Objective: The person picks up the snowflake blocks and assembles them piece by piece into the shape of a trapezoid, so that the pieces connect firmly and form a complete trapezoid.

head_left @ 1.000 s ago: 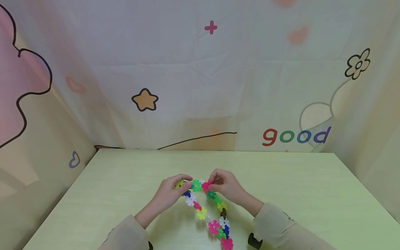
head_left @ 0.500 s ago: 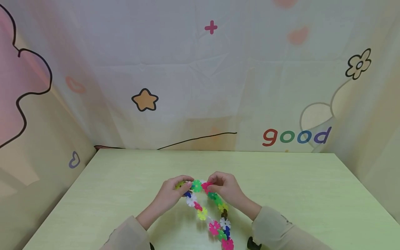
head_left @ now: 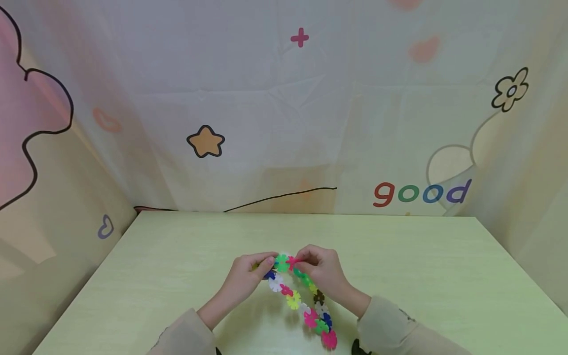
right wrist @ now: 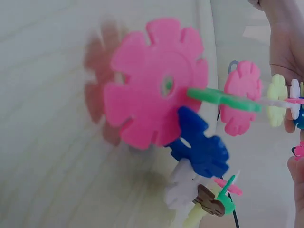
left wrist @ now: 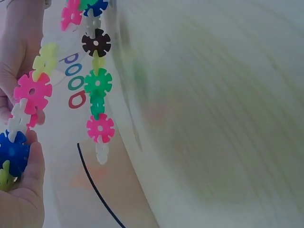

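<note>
A chain of interlocking plastic snowflake discs (head_left: 293, 299) in pink, green, blue, white, yellow and brown forms a loop between my hands. My left hand (head_left: 243, 277) pinches the loop's far left part between thumb and fingers, covering some discs. Across from it, my right hand (head_left: 326, 276) pinches a pink disc (head_left: 292, 263) beside a green disc (head_left: 281, 263). The loop's near end hangs toward me, down to a larger-looking pink disc (right wrist: 159, 83), close over the table in the right wrist view. A blue disc (left wrist: 14, 153) lies against the left fingers in the left wrist view.
Pale wood-grain table (head_left: 177, 246) spreads under both hands. A printed cloth backdrop (head_left: 248, 108) rises at its back edge, with side cloths left and right. Black strap ends (head_left: 360, 347) show near the right sleeve (head_left: 386, 320).
Both hands stay on the chain while the left shifts slightly right, toward the right hand. The near end of the loop swings a little to the right and up, and the pinched pink disc tilts.
</note>
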Tool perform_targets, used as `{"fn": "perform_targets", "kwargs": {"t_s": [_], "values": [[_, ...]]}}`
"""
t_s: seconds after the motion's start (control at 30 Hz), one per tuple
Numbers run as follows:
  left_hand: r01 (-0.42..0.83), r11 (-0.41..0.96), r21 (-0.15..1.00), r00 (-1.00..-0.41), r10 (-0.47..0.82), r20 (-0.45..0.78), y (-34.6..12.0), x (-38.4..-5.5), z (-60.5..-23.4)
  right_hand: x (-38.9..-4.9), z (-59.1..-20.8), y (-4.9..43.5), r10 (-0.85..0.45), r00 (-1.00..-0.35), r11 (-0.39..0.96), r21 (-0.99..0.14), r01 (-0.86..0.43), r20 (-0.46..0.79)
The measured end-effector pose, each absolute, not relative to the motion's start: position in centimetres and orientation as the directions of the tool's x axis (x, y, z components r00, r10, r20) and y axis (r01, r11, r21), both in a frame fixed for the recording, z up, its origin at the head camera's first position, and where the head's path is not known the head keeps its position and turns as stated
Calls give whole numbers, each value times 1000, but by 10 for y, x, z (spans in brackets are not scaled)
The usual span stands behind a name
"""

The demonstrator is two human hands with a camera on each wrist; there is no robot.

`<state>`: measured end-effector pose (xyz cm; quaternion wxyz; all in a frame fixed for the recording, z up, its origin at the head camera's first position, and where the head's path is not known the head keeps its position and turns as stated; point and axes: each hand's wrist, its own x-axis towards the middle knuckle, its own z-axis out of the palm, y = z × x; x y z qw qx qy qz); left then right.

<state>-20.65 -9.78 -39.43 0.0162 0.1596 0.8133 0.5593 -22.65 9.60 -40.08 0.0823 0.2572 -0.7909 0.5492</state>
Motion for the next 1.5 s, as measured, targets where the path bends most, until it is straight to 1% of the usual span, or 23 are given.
{"fn": "perform_targets", "kwargs": {"t_s": [0.13,0.27,0.37,0.5,0.7,0.87,0.97,1.07,1.2,1.3,1.4,1.5], "values": [[246,345,906,-945,293,145,-98,-206,-392,-228,-399,98,-339,-842,271,-813,-515,420],[264,426,865,-940,315,132,-100,-208,-389,-231,-398,101,-394,-827,287,-801,-526,401],[262,453,852,-936,334,110,-102,-208,-386,-233,-396,103,-442,-812,280,-801,-529,382],[232,430,872,-926,372,63,-102,-209,-384,-235,-394,103,-506,-784,250,-808,-533,360],[239,429,871,-913,406,50,-95,-210,-388,-238,-394,101,-586,-713,221,-771,-597,384],[239,422,875,-914,402,56,-91,-210,-391,-239,-395,100,-608,-697,220,-763,-608,380],[249,437,865,-918,390,67,-91,-211,-392,-240,-395,102,-618,-707,254,-763,-594,345],[253,450,857,-920,385,70,-91,-211,-393,-243,-394,105,-611,-745,335,-764,-551,269],[250,460,852,-923,378,67,-92,-211,-394,-252,-395,111,-581,-803,437,-782,-444,131],[251,457,853,-923,379,68,-92,-211,-395,-257,-399,115,-554,-832,492,-794,-357,31],[248,454,856,-922,381,65,-92,-211,-396,-260,-405,116,-538,-842,537,-788,-300,-46],[242,458,855,-925,376,61,-92,-211,-397,-262,-410,115,-542,-835,565,-777,-279,-95]]}}
